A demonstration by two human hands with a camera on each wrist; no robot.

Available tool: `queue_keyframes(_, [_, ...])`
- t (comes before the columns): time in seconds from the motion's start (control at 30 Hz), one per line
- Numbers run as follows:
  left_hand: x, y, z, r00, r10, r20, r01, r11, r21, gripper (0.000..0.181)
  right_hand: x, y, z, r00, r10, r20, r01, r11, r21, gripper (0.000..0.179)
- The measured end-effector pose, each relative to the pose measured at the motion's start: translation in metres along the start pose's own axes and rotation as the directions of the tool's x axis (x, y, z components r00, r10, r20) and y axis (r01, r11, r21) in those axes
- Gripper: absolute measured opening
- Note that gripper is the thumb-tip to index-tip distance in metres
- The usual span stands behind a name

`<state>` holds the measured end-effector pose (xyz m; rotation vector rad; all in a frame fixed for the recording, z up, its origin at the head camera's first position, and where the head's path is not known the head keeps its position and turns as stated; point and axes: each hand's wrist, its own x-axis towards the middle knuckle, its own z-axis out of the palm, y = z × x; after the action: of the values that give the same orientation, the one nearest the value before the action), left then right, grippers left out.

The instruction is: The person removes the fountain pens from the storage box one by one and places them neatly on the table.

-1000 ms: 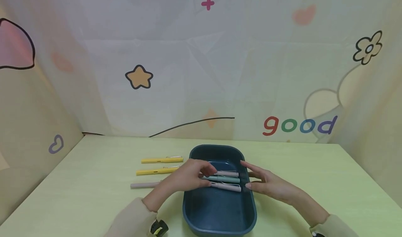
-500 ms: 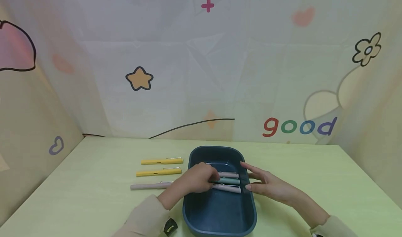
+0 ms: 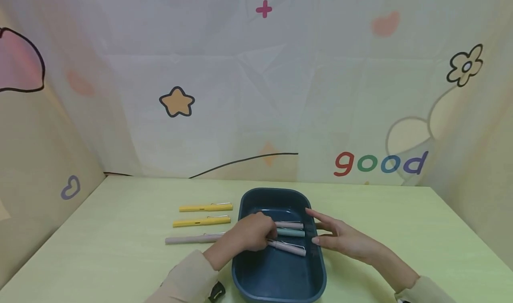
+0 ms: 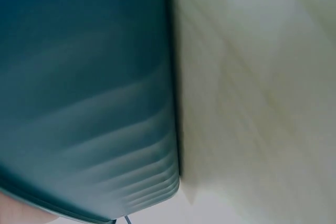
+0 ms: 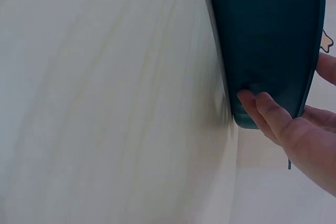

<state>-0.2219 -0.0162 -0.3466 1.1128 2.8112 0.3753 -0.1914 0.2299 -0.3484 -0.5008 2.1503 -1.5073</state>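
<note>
The right hand (image 3: pixel 346 238) clasps the blue bin (image 3: pixel 276 278), while the left hand (image 3: pixel 253 232), its grip hidden, seems to be arranging the slanted pale pen (image 3: pixel 289 248) inside, which likely needs aligning with the teal pen (image 3: pixel 291 233).

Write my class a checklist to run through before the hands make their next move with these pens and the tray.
1. Tray upright on the table: ok.
2. Right hand touching the tray: ok; fingers rest on its outer wall.
3. Left hand gripping the nearest pen in the tray: cannot tell; the fingertips are hidden.
4. That pen in line with the teal pen beyond it: not ok; it lies at a slant.
5. Yellow pens apart from each other: ok.
6. Left forearm clear of the pale pen on the table: cannot tell; it hides one end.
</note>
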Motion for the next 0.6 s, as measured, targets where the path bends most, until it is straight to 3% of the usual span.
queue_keyframes(0.33, [0.0000, 0.0013, 0.0029, 0.999, -0.036, 0.036, 0.034, 0.997, 0.065, 0.019, 0.0009, -0.0002, -0.0007, 1.000, -0.013, 0.013, 0.013, 1.000, -0.010, 0.071])
queue_keyframes(0.6, [0.0010, -0.0028, 0.0038, 1.000, 0.028, 0.013, -0.029, 0.997, 0.071, 0.017, 0.0013, -0.0010, 0.0001, 1.000, 0.001, 0.002, -0.001, 1.000, -0.004, 0.071])
